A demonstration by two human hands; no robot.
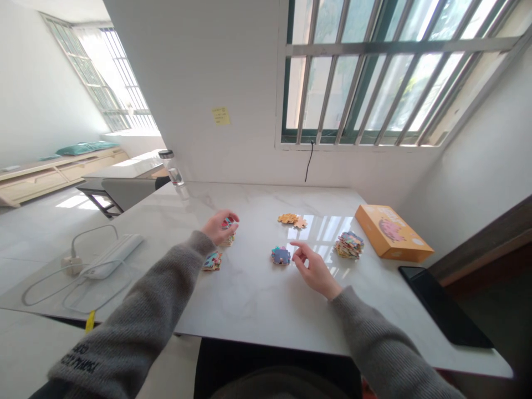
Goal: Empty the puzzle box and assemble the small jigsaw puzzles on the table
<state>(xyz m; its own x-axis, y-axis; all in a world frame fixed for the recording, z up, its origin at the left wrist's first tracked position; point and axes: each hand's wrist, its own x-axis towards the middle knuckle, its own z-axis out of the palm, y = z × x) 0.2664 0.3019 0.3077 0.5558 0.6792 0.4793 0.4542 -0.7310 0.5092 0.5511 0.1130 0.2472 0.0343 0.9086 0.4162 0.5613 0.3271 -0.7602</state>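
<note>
My left hand (219,226) is curled over a stack of jigsaw puzzle pieces (230,240) left of the middle of the table, fingertips and thumb close together. A red and blue puzzle piece (226,222) shows inside its grip; whether it is lifted off the stack is hard to see. Nearer me lies another small stack of pieces (213,261). My right hand (315,270) hovers open, index finger stretched and thumb apart, just right of a stack topped by a blue-purple piece (281,255). Nothing shows between its fingers.
Orange-yellow pieces (290,219) lie further back, and a taller puzzle stack (349,245) stands at right. Beyond it are an orange box (393,233) and a black tablet (444,306). A power strip (112,256) with cable lies left; a glass bottle (175,173) stands at the back-left corner.
</note>
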